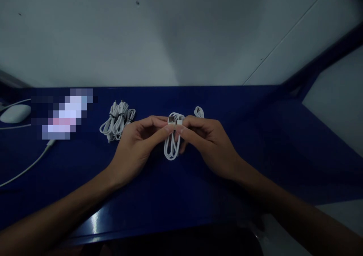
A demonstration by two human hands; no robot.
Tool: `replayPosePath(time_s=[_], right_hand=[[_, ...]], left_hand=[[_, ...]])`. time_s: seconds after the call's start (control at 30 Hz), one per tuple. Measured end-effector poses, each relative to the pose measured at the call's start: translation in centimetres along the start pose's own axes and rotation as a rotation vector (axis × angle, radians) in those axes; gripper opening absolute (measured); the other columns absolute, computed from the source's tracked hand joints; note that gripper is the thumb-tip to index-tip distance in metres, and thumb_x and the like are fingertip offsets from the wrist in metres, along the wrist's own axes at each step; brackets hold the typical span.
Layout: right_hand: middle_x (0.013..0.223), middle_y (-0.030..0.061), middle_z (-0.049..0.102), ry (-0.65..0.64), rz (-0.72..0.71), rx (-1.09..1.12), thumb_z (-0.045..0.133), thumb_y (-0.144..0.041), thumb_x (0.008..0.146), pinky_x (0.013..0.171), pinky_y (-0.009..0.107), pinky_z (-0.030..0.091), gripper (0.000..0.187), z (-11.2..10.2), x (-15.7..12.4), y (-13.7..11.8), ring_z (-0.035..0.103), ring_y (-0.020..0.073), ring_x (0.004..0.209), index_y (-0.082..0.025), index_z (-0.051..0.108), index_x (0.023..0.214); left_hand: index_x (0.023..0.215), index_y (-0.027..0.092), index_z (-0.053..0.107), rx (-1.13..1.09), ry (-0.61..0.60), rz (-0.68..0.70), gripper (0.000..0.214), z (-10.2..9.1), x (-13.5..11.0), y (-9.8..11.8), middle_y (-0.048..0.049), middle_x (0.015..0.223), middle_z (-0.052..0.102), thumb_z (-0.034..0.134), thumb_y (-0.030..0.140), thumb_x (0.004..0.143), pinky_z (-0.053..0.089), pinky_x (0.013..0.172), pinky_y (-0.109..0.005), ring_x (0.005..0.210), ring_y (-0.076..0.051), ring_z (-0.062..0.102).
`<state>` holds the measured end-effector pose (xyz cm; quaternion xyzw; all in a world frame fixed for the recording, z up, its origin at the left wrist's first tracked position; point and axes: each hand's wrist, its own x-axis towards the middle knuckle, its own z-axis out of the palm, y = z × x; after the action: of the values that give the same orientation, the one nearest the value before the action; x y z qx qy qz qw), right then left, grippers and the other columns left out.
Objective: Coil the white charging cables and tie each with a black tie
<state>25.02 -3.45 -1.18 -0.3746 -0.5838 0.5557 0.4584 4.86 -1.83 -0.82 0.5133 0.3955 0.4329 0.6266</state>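
A white USB cable (171, 150), folded into a narrow looped bundle, is held up between both hands over the blue table. The thumb and fingers of my left hand (141, 135) pinch it beside the USB plug, whose metal end faces up. My right hand (207, 138) grips the same bundle next to the cable's other, smaller connector. The loops hang below my thumbs. Behind my left hand lie several coiled white cables (115, 121), bound with black ties. Another white cable (199, 112) shows partly behind my right hand; the rest of it is hidden.
A blue table (181, 195) spans the view, with a pale wall (181, 40) behind it. At the left lie a white mouse-shaped object (15, 114) and a blurred-out bright device (68, 112) with a white cord (31, 169) attached. A dark blue beam (320, 59) slants at the right.
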Motion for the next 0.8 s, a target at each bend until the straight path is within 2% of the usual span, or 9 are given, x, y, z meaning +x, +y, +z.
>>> replayPosePath(time_s=[0.23, 0.4, 0.6, 0.8], right_hand=[[0.089, 0.0017, 0.067, 0.025, -0.031, -0.183, 0.072, -0.042, 0.110, 0.076, 0.033, 0.059, 0.035, 0.10, -0.29, -0.35, 0.067, 0.0169, 0.080, -0.023, 0.075, 0.082], [0.090, 0.0018, 0.067, 0.019, -0.045, -0.241, 0.063, -0.033, 0.114, 0.080, 0.035, 0.057, 0.035, 0.03, -0.46, -0.55, 0.068, 0.0172, 0.082, -0.022, 0.074, 0.083], [0.091, 0.0020, 0.067, 0.008, -0.058, -0.269, 0.060, -0.038, 0.116, 0.078, 0.035, 0.057, 0.037, 0.02, -0.40, -0.54, 0.067, 0.0183, 0.083, -0.023, 0.067, 0.082], [0.091, 0.0020, 0.068, 0.015, -0.070, -0.309, 0.059, -0.032, 0.116, 0.082, 0.038, 0.055, 0.036, 0.02, -0.32, -0.38, 0.066, 0.0184, 0.083, -0.022, 0.069, 0.082]], left_hand=[[0.087, 0.020, 0.086, 0.017, -0.008, -0.032, 0.017, -0.08, -0.06, 0.13, -0.0100, 0.125, 0.083, 0.088, 0.034, 0.096, 0.062, 0.088, -0.033, 0.108, -0.026, 0.078], [0.088, 0.020, 0.086, -0.014, -0.028, -0.029, 0.013, -0.24, 0.04, -0.03, -0.0093, 0.127, 0.082, 0.086, 0.029, 0.097, 0.062, 0.091, -0.033, 0.103, -0.023, 0.078], [0.091, 0.019, 0.085, -0.020, -0.051, -0.021, 0.014, -0.52, 0.21, -0.47, -0.0104, 0.131, 0.081, 0.084, 0.030, 0.100, 0.062, 0.091, -0.033, 0.104, -0.023, 0.079], [0.091, 0.020, 0.085, -0.005, -0.048, 0.006, 0.013, -0.55, 0.33, -0.53, -0.0093, 0.129, 0.082, 0.087, 0.031, 0.098, 0.062, 0.093, -0.031, 0.104, -0.021, 0.078]])
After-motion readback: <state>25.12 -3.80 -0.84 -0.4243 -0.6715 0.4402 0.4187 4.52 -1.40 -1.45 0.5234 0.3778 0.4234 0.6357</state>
